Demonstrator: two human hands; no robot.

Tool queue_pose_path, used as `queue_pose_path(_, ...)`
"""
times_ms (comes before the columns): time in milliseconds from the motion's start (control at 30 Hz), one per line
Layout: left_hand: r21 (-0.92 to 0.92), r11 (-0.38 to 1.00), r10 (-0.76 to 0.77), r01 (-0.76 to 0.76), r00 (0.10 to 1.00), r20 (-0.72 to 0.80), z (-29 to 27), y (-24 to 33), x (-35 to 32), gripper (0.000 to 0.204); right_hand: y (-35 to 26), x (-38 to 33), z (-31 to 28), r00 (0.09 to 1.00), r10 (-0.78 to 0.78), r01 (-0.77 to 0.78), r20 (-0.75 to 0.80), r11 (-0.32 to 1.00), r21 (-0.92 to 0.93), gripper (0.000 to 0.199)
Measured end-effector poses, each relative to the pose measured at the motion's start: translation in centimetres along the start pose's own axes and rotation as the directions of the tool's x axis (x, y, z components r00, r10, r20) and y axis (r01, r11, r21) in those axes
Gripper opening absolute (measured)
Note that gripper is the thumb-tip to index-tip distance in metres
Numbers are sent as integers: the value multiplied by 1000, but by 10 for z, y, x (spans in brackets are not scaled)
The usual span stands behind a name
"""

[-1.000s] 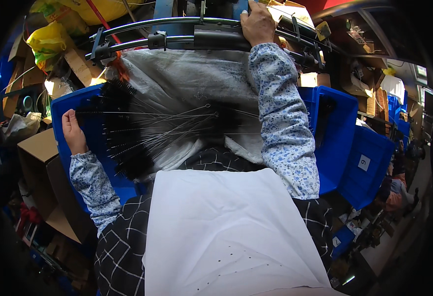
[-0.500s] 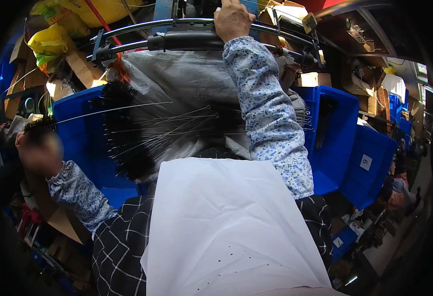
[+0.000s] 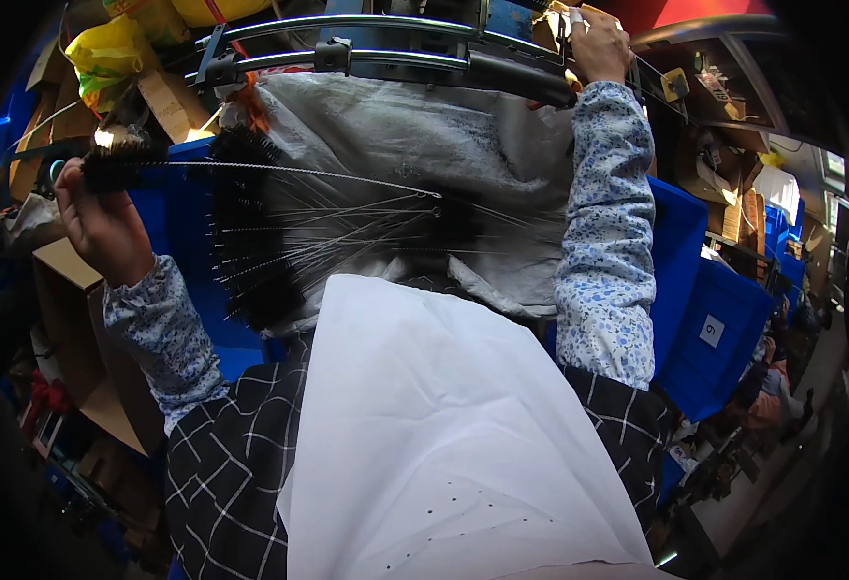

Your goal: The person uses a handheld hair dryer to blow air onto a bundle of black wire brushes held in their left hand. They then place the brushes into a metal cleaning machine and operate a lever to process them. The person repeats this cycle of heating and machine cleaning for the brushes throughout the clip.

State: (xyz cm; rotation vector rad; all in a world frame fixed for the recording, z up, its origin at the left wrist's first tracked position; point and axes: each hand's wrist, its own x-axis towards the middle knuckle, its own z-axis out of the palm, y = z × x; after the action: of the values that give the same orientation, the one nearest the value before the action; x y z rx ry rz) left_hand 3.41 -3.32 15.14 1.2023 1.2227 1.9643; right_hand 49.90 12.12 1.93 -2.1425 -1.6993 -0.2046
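My left hand (image 3: 105,224), raised at the left, is closed on a brush with a black bristle head (image 3: 123,166). Its thin twisted wire stem stretches right and ends in a small loop over the middle. My right hand (image 3: 600,46) is at the far right end of the metal rails (image 3: 395,60), fingers curled; what they grip is mostly hidden. Just left of that hand, a dark cylindrical sleeve (image 3: 516,73) sits on the rail. In front of me a pile of similar brushes (image 3: 250,242) lies on a whitish sheet (image 3: 376,121), black heads at the left, wires pointing inward.
Blue plastic bins stand on both sides, one at the left (image 3: 188,232) and one at the right (image 3: 710,333). An open cardboard box (image 3: 91,348) is by my left elbow. Yellow bags (image 3: 110,58) lie at the far left. A white apron (image 3: 444,416) covers my front.
My right hand has moved right along the rails, and the dark sleeve has shifted right too. My left hand has risen, bringing the brush up and to the right.
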Motion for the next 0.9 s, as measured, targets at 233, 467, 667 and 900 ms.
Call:
queue_pose_path(233,-68,970,-206,234,936,285,38,-24,-11,18,51,4,-37,940,-226,165,254,957,240,26)
queue_pose_path(467,-17,904,-343,427,747,569,90,-28,-41,18,-2,-97,-126,611,-615,221,499,737,638,27)
queue_pose_path(667,220,936,-348,274,633,691,110,-33,-76,22,-121,-146,-104,655,-644,-207,395,349,914,24)
queue_pose_path(900,789,589,-323,-176,843,429,-16,-78,-17,24,-57,-47,-27,987,-151,160,-61,967,200,23)
